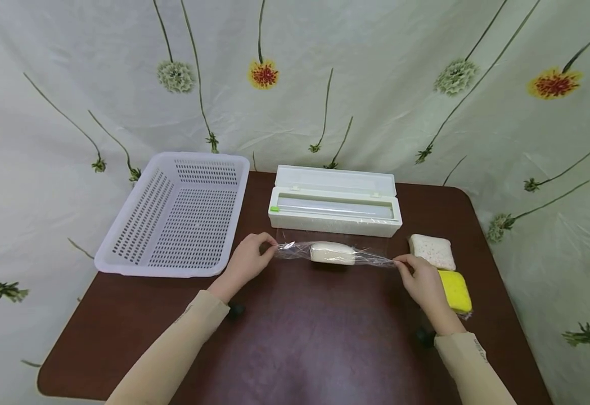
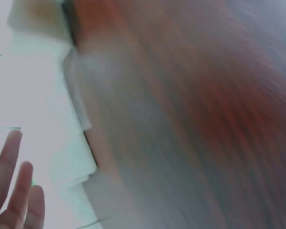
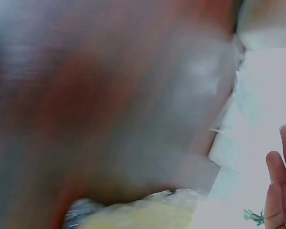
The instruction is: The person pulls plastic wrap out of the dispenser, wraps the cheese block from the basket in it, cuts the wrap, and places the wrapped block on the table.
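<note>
A rounded white block [image 1: 332, 253] lies inside clear plastic wrap [image 1: 295, 250], drawn out to thin twisted ends on both sides. At the wrap's left end, my left hand [image 1: 249, 259] pinches it between thumb and fingers. My right hand [image 1: 423, 281] pinches the opposite end, so the wrap stretches across between the two hands. Both wrist views are blurred; the left fingers [image 2: 16, 186] show at the lower left of one and the right fingers [image 3: 279, 186] at the lower right of the other. The pinched ends are out of sight there.
Behind the block stands a white wrap dispenser [image 1: 335, 225] with its lid raised and a green slider at its left. A white perforated basket [image 1: 103, 253] sits at the back left. Beside my right hand are a white sponge [image 1: 432, 251] and a yellow sponge [image 1: 455, 291].
</note>
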`<action>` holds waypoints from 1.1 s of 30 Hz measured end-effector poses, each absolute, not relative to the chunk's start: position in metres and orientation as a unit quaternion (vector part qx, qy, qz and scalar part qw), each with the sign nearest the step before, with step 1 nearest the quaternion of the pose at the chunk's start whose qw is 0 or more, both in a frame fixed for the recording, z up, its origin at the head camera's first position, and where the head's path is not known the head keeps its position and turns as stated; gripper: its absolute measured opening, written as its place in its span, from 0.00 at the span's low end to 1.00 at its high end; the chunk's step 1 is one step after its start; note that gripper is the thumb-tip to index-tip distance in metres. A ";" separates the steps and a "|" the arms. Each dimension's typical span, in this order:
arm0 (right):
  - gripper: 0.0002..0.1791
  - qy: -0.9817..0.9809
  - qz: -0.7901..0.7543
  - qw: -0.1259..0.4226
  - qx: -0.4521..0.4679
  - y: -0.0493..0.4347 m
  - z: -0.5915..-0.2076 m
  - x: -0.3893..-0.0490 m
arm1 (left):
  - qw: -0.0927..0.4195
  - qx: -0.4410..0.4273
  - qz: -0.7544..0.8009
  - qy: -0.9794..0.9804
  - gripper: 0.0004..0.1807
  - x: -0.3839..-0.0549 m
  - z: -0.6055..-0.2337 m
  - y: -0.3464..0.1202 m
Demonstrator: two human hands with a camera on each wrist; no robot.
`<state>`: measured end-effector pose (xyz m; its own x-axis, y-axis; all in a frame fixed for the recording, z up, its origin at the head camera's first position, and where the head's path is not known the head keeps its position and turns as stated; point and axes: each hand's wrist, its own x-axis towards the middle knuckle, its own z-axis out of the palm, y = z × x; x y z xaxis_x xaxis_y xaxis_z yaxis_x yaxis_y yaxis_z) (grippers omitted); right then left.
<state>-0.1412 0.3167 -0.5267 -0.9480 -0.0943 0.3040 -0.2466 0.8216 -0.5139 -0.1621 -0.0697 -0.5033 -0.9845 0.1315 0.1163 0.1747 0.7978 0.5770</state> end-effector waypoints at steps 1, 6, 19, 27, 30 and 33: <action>0.08 -0.945 0.286 0.135 0.084 0.315 -0.526 -0.146 | 0.041 -0.066 -0.322 -0.944 0.05 -0.166 -0.504 -0.068; 0.09 -0.943 0.293 0.147 0.054 0.310 -0.524 -0.167 | 0.075 -0.009 -0.382 -0.921 0.08 -0.188 -0.508 -0.059; 0.11 -0.920 0.339 0.193 -0.014 0.293 -0.535 -0.201 | 0.174 0.094 -0.474 -0.858 0.09 -0.220 -0.536 -0.042; 0.12 -0.914 0.359 0.185 -0.049 0.286 -0.537 -0.217 | 0.204 0.134 -0.491 -0.836 0.09 -0.227 -0.547 -0.028; 0.13 -0.909 0.369 0.187 -0.051 0.284 -0.538 -0.224 | 0.214 0.148 -0.488 -0.834 0.09 -0.230 -0.548 -0.026; 0.13 -0.905 0.377 0.187 -0.058 0.282 -0.540 -0.228 | 0.216 0.159 -0.490 -0.830 0.11 -0.231 -0.549 -0.026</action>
